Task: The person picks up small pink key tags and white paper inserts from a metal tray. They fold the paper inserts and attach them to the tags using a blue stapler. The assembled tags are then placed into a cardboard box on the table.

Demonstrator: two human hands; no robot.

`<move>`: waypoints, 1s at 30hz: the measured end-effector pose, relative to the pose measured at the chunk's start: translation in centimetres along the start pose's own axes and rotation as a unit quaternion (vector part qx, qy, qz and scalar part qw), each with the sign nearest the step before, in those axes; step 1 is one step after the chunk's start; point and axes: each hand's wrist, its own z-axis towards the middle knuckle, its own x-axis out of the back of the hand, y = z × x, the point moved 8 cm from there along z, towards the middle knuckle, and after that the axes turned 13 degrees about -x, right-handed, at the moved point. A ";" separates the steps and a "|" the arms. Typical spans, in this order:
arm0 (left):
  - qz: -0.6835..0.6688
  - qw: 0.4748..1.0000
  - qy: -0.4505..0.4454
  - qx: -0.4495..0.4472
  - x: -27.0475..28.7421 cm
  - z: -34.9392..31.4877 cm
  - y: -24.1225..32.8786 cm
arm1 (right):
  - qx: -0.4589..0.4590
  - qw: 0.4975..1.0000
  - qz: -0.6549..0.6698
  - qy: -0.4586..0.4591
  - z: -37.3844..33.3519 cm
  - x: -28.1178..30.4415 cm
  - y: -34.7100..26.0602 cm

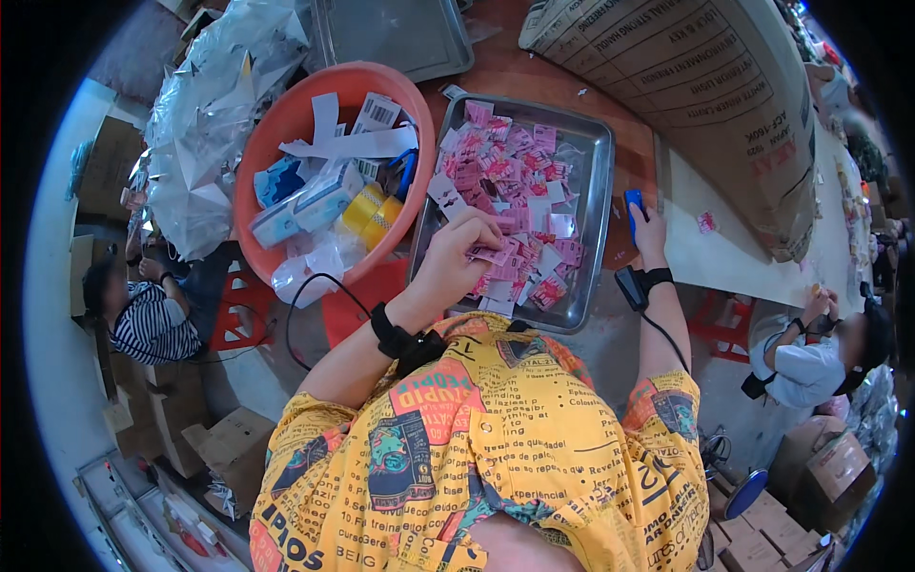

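My left hand (456,255) is closed on a small pink printed card (496,255) over the near left side of a metal tray (602,172). A loose heap of similar pink and white cards (519,172) fills much of that tray. Beyond the tray's right rim, my right hand (651,232) grips a slim blue object (633,206); its exact kind is not clear. Dark straps with small devices and cables circle both my wrists.
An orange tub (250,157) with tape rolls, tissue packs and paper strips stands left of the tray. A large cardboard carton (696,105) leans at the far right. Clear plastic bags (205,133) pile up left. One person (152,305) sits left, another (810,343) right.
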 end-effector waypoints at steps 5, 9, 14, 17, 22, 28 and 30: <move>0.054 0.998 0.001 -0.032 0.0 0.7 1.4 | 0.046 0.997 -0.015 0.056 0.4 -0.1 0.3; 0.062 0.997 -0.015 -0.031 -0.5 0.7 0.8 | 0.056 0.990 -0.046 0.121 0.4 0.7 0.8; 0.062 0.998 -0.021 -0.023 -0.7 0.7 0.1 | 0.064 0.992 0.018 0.103 0.7 1.5 0.9; 0.033 0.997 0.018 0.063 -0.8 -0.5 -1.9 | 0.072 0.968 0.049 0.235 1.3 4.9 2.7; -0.026 0.980 0.019 0.195 -1.7 -0.6 -3.1 | -0.090 0.950 0.007 0.298 4.2 12.1 10.9; -0.013 0.965 -0.005 0.262 -2.6 -0.6 -4.7 | -0.139 0.942 -0.075 0.295 7.0 14.6 12.7; -0.019 0.962 -0.010 0.274 -3.4 -0.2 -4.7 | -0.176 0.940 -0.083 0.279 8.2 14.4 12.9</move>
